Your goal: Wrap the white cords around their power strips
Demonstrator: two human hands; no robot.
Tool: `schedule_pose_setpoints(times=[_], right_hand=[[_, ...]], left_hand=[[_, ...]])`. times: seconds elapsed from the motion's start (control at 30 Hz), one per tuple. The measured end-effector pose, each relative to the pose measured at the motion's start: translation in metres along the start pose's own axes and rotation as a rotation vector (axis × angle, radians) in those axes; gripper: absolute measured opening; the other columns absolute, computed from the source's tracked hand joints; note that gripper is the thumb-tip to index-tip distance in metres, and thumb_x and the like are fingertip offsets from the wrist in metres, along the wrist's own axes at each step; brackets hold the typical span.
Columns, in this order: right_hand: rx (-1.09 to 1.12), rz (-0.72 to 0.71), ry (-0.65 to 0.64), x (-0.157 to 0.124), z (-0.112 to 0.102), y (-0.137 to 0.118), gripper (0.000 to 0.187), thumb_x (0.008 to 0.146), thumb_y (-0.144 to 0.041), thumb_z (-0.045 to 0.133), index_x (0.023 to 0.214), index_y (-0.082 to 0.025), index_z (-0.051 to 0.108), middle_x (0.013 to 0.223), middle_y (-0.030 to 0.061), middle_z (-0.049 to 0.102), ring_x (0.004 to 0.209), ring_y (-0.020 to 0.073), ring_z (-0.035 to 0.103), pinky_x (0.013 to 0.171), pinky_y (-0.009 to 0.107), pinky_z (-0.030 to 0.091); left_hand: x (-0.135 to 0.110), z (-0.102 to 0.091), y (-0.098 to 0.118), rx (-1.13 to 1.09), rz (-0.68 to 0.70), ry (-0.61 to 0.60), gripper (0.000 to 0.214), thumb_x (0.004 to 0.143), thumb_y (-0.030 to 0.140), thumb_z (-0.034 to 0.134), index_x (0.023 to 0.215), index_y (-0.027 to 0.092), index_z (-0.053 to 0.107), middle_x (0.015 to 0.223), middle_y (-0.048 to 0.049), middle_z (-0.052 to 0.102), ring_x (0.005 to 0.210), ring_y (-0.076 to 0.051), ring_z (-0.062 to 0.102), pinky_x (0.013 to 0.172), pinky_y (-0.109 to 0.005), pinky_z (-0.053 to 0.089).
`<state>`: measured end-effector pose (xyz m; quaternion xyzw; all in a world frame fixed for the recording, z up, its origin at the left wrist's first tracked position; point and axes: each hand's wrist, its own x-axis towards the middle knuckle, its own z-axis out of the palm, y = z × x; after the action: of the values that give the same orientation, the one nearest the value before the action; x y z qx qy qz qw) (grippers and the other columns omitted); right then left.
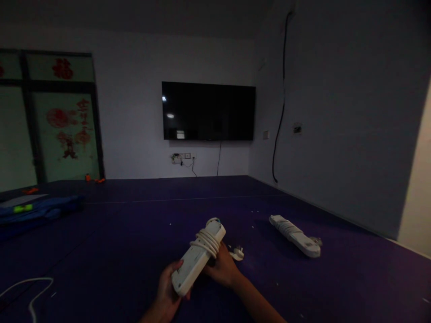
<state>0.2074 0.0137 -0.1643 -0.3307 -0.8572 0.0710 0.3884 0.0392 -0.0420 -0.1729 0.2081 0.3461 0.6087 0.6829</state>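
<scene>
A white power strip [193,262] is held tilted in front of me, its far end pointing up and to the right. Several turns of its white cord [206,242] wrap around the upper half. My left hand [168,282] grips the near end, with the thumb on top. At the strip's right side, my right hand [222,267] is closed by the wound cord, its fingertips hidden behind the strip. The plug [237,254] hangs just right of that hand. Farther right, a second white power strip [294,235] lies on the purple surface with its cord wound around it.
Blue cloth [43,211] with a bright green patch lies at the left. A loose white cable [30,285] curves at the lower left. Small orange objects [88,178] sit near the glass door [63,134]. A black cable [281,112] hangs down the right wall.
</scene>
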Motion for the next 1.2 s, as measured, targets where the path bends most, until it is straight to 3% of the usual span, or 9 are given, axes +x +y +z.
schedule_pose_setpoints(times=[0.13,0.27,0.43,0.57,0.67,0.9,1.07,1.2], right_hand=[[-0.059,-0.009,-0.057,-0.002,-0.002,-0.002,0.052,0.084,-0.057,0.032,0.116,-0.022,0.053,0.115,0.0097,0.057,0.105,0.025,0.049,0.092,0.04,0.03],[-0.139,0.054,-0.029,-0.005,0.007,0.004,0.056,0.088,-0.057,0.021,0.085,-0.018,0.061,0.088,0.0069,0.063,0.084,0.0204,0.054,0.082,0.036,0.03],[-0.117,0.163,0.013,-0.003,0.005,0.007,0.053,0.09,-0.054,0.022,0.077,-0.019,0.06,0.077,0.0022,0.062,0.078,0.0163,0.054,0.081,0.034,0.026],[-0.105,0.206,0.034,-0.001,-0.005,0.004,0.05,0.085,-0.059,0.031,0.08,-0.021,0.062,0.08,0.0012,0.062,0.081,0.0169,0.052,0.083,0.034,0.024],[-0.133,0.234,0.071,0.0,-0.008,0.003,0.05,0.077,-0.066,0.04,0.079,-0.02,0.063,0.079,0.0014,0.062,0.081,0.0175,0.052,0.082,0.034,0.025],[-0.15,0.198,0.183,0.0,-0.004,-0.002,0.054,0.063,-0.072,0.052,0.075,-0.02,0.061,0.078,0.0011,0.06,0.08,0.0189,0.051,0.08,0.033,0.026],[-0.221,0.143,0.219,0.001,-0.003,-0.008,0.053,0.065,-0.071,0.051,0.075,-0.02,0.06,0.077,0.002,0.058,0.078,0.0193,0.05,0.081,0.035,0.027],[-0.263,0.041,0.14,0.0,-0.006,-0.014,0.051,0.068,-0.069,0.05,0.081,-0.02,0.06,0.083,0.0026,0.058,0.084,0.0206,0.049,0.085,0.038,0.025]], left_hand=[[-0.002,0.007,0.002,-0.035,0.074,0.073,0.015,0.074,0.024,0.056,0.066,0.011,0.057,0.039,-0.001,0.055,0.029,-0.014,0.051,0.024,-0.02,0.036],[-0.002,0.011,0.005,-0.005,0.019,0.065,0.015,0.075,0.023,0.056,0.067,0.011,0.058,0.042,-0.0018,0.057,0.034,-0.014,0.054,0.029,-0.021,0.039],[0.0,0.008,0.004,0.066,-0.061,-0.048,0.016,0.071,0.024,0.065,0.07,0.008,0.061,0.045,-0.0025,0.057,0.035,-0.012,0.052,0.035,-0.022,0.041],[0.001,0.0,0.005,0.113,-0.04,-0.216,0.029,0.064,0.024,0.071,0.087,0.009,0.064,0.066,-0.0074,0.066,0.051,-0.016,0.06,0.048,-0.026,0.046],[0.002,-0.004,0.005,0.153,-0.061,-0.274,0.032,0.063,0.024,0.069,0.091,0.008,0.065,0.074,-0.0095,0.067,0.056,-0.018,0.062,0.052,-0.028,0.046],[-0.001,-0.005,0.009,0.214,-0.065,-0.207,0.031,0.064,0.022,0.059,0.091,0.007,0.062,0.073,-0.0129,0.068,0.06,-0.026,0.064,0.058,-0.035,0.046],[-0.006,0.003,0.008,0.298,-0.022,-0.159,0.04,0.062,0.033,0.071,0.093,0.009,0.062,0.074,-0.0101,0.068,0.059,-0.02,0.063,0.062,-0.032,0.045],[-0.007,0.005,0.0,0.356,0.083,-0.096,0.037,0.053,0.025,0.078,0.083,0.011,0.062,0.063,-0.0051,0.067,0.054,-0.016,0.06,0.058,-0.028,0.043]])
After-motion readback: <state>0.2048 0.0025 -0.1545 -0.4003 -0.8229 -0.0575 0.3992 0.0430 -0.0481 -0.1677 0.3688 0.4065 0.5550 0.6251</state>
